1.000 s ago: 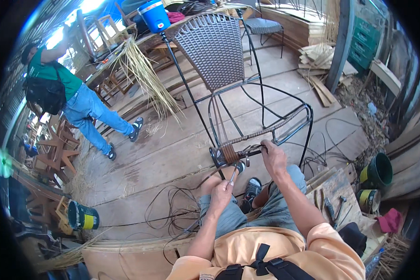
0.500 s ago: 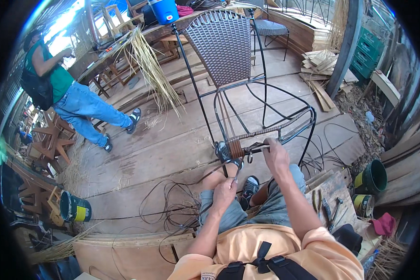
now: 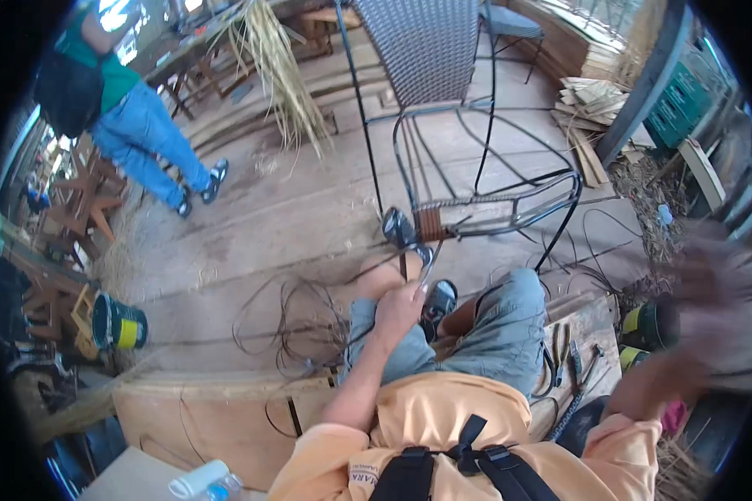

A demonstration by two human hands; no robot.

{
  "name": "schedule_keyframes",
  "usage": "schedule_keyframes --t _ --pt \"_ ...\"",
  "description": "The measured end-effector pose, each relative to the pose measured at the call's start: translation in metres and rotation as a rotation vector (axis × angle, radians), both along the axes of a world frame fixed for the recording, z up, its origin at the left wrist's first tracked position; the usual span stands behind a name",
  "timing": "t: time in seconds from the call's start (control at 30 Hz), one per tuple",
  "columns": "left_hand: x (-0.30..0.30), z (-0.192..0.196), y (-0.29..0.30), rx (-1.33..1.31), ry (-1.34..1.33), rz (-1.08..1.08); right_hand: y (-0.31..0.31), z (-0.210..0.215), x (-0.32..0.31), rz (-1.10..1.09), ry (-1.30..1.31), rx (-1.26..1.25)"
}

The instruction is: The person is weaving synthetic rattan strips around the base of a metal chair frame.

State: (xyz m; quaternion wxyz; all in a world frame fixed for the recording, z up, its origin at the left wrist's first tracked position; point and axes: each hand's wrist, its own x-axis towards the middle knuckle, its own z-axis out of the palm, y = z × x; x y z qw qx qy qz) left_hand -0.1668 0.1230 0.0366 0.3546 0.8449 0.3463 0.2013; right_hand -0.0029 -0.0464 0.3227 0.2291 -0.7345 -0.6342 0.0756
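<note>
A black metal chair frame point(image 3: 510, 209) with a dark woven back point(image 3: 430, 42) stands in front of my knees. A short brown woven patch point(image 3: 430, 224) wraps the near corner of its seat rim. My left hand point(image 3: 401, 309) rests on my left knee, fingers closed on a thin weaving strand point(image 3: 426, 265) that runs up to that corner. My right hand point(image 3: 710, 275) is flung far out to the right, away from the chair. It is blurred by motion, so I cannot see whether it holds anything.
Loose dark strands point(image 3: 301, 317) loop over the plank floor at my left. Hand tools point(image 3: 568, 351) lie on a board by my right thigh, with paint cans point(image 3: 652, 326) beyond. Another person point(image 3: 134, 117) stands far left near a straw bundle point(image 3: 280, 75). A yellow-labelled bucket point(image 3: 117, 321) sits left.
My right hand has left the chair's seat rim and swung out to the right. My left hand stays on the knee. The view has closed in on the chair.
</note>
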Motion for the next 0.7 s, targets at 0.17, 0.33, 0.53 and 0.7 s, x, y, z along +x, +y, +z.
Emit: schedule_keyframes --t 0.17,0.33,0.53,0.7 --pt "-0.002 0.022 -0.007 0.002 -0.015 -0.039 -0.012 -0.029 -0.003 -0.009 0.28 0.232" --pt "-0.137 0.067 -0.028 -0.204 0.252 0.113 0.004 -0.085 -0.004 -0.045 0.614 0.538" --pt "-0.398 0.093 -0.02 0.076 0.361 0.828 0.12 -0.197 -0.052 0.14 0.013 -0.158" --pt "-0.479 0.093 -0.028 0.443 1.063 0.94 0.13 -0.232 -0.041 0.134 -0.205 -0.157"
